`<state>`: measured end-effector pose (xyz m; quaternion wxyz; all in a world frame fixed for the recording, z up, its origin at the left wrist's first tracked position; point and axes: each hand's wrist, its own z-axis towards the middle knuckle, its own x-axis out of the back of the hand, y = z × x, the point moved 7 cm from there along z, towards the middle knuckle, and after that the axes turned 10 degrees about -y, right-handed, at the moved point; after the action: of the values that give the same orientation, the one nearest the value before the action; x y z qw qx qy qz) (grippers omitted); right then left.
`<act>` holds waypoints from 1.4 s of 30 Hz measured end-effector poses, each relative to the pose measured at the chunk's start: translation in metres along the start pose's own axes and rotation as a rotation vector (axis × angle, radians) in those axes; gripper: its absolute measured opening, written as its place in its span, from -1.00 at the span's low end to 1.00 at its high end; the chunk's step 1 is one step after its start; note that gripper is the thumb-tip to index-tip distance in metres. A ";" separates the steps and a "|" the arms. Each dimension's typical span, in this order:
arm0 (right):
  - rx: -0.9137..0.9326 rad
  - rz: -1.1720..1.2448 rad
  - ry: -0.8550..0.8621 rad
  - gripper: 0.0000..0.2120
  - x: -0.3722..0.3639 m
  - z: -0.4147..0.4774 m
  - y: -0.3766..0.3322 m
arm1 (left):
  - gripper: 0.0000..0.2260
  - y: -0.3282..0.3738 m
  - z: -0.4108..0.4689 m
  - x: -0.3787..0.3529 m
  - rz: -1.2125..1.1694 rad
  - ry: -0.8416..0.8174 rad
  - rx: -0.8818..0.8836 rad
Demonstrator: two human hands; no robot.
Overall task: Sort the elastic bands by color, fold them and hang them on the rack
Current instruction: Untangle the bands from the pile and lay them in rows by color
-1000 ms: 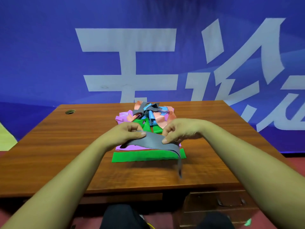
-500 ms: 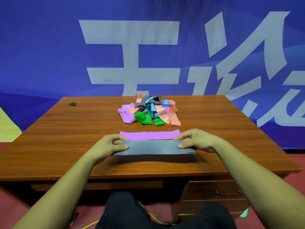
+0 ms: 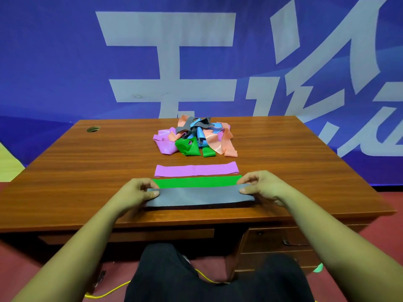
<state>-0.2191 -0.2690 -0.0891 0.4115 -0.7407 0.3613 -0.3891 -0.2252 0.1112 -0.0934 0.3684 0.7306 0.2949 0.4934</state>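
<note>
Head view, desk-top sorting lot, itemised.

1. Grey elastic band [image 3: 199,196]: folded flat, stretched crosswise near the front edge of the wooden desk [image 3: 87,171]. Left hand [image 3: 133,194] pinches its left end, thumb on top; right hand [image 3: 261,187] pinches its right end the same way. Both grips closed on the band. Half a second ago it was held at much the same spot; it now lies lower, its near edge touching the desk.

2. Green band [image 3: 196,181]: flat strip just behind the grey one, parallel to it. Hidden under the grey band half a second ago, now uncovered.

3. Purple band [image 3: 196,170]: flat strip just behind the green, parallel, unmoved since the earlier frame.

4. Unsorted pile [image 3: 196,138]: tangled bands in peach, blue, grey, green and purple, further back at the desk's centre, well apart from the three laid strips. Unchanged.

5. Cable hole [image 3: 93,129]: far left corner of the desk.

6. Blue banner [image 3: 54,62] with large pale characters: behind the desk.

7. Yellow cable [image 3: 104,293]: on the red floor beneath.

Rack: not seen in this view.
</note>
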 end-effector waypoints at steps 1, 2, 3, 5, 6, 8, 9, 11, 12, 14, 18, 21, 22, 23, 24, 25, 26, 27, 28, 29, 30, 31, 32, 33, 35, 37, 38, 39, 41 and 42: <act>-0.006 -0.065 0.035 -0.82 0.000 -0.002 0.000 | -0.92 -0.002 0.000 -0.003 -0.010 -0.003 0.019; -0.013 -0.101 0.061 -0.84 -0.002 -0.003 0.000 | -0.92 -0.004 0.001 -0.004 0.008 0.007 0.028; -0.014 -0.122 0.082 -0.84 -0.004 -0.004 0.000 | -0.92 -0.004 0.002 -0.003 0.051 0.024 0.017; -0.018 -0.193 0.122 -0.85 -0.006 -0.004 0.003 | -0.86 -0.002 0.004 -0.001 0.222 0.067 -0.004; -0.024 -0.243 0.139 -0.85 -0.006 -0.004 0.004 | -0.84 -0.001 0.004 -0.002 0.267 0.084 0.000; -0.028 -0.329 0.177 -0.85 -0.007 -0.004 0.006 | -0.84 -0.004 0.004 -0.005 0.308 0.111 0.023; -0.028 -0.368 0.195 -0.85 -0.008 -0.004 0.007 | -0.85 -0.006 0.004 -0.005 0.325 0.134 0.040; -0.019 -0.424 0.233 -0.86 -0.011 -0.004 0.007 | -0.86 -0.007 0.003 -0.006 0.353 0.172 0.060; -0.010 -0.444 0.259 -0.86 -0.012 -0.004 0.007 | -0.87 -0.008 0.002 -0.006 0.353 0.190 0.061; 0.019 -0.453 0.331 -0.86 -0.012 -0.004 0.007 | -0.88 -0.008 0.002 -0.005 0.361 0.232 0.060; 0.026 -0.460 0.387 -0.84 -0.015 -0.001 0.010 | -0.85 -0.008 0.002 -0.010 0.402 0.280 0.041; -0.007 -0.574 0.383 -0.77 -0.020 0.002 0.011 | -0.79 -0.008 -0.001 -0.010 0.409 0.310 0.032; -0.004 -0.594 0.393 -0.74 -0.020 0.003 0.010 | -0.77 -0.009 -0.002 -0.009 0.386 0.331 0.032; 0.004 -0.592 0.405 -0.72 -0.019 0.003 0.008 | -0.76 -0.008 -0.003 -0.006 0.363 0.355 0.032; 0.012 -0.581 0.416 -0.71 -0.016 0.004 0.005 | -0.78 -0.006 -0.002 -0.003 0.347 0.377 0.030; 0.023 -0.576 0.427 -0.72 -0.012 0.005 0.000 | -0.81 -0.001 -0.001 0.001 0.339 0.394 0.022; 0.038 -0.580 0.440 -0.73 -0.007 0.009 -0.005 | -0.84 0.006 0.004 0.004 0.338 0.402 0.008; 0.052 -0.588 0.451 -0.74 -0.001 0.014 -0.011 | -0.85 0.015 0.011 0.006 0.350 0.400 -0.012; 0.063 -0.602 0.461 -0.74 0.004 0.020 -0.019 | -0.86 0.026 0.020 0.007 0.367 0.390 -0.035; 0.068 -0.622 0.461 -0.73 0.009 0.028 -0.028 | -0.87 0.038 0.031 0.007 0.388 0.374 -0.061; 0.069 -0.648 0.450 -0.72 0.012 0.036 -0.037 | -0.88 0.050 0.044 0.006 0.409 0.358 -0.090; 0.069 -0.675 0.430 -0.70 0.014 0.045 -0.045 | -0.88 0.063 0.057 0.002 0.429 0.339 -0.118; 0.067 -0.704 0.404 -0.67 0.015 0.054 -0.052 | -0.88 0.076 0.070 -0.002 0.443 0.316 -0.138; 0.064 -0.733 0.382 -0.65 0.016 0.063 -0.058 | -0.88 0.087 0.084 -0.008 0.455 0.287 -0.149; 0.051 -0.779 0.359 -0.60 0.023 0.081 -0.066 | -0.85 0.109 0.113 -0.022 0.487 0.233 -0.175; 0.031 -0.791 0.346 -0.58 0.035 0.099 -0.068 | -0.84 0.126 0.141 -0.036 0.537 0.193 -0.211; 0.014 -0.801 0.341 -0.58 0.041 0.107 -0.068 | -0.83 0.133 0.155 -0.042 0.561 0.182 -0.230; -0.004 -0.814 0.340 -0.57 0.048 0.116 -0.066 | -0.82 0.139 0.168 -0.048 0.579 0.185 -0.254; -0.031 -0.822 0.340 -0.55 0.060 0.133 -0.062 | -0.76 0.149 0.192 -0.060 0.606 0.188 -0.279; -0.035 -0.817 0.333 -0.54 0.063 0.142 -0.058 | -0.71 0.151 0.204 -0.067 0.622 0.172 -0.280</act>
<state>-0.0554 -0.2535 -0.0706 0.1476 -0.7568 0.1067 -0.6277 -0.0460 -0.0762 -0.0513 0.2707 0.6837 0.0176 0.6774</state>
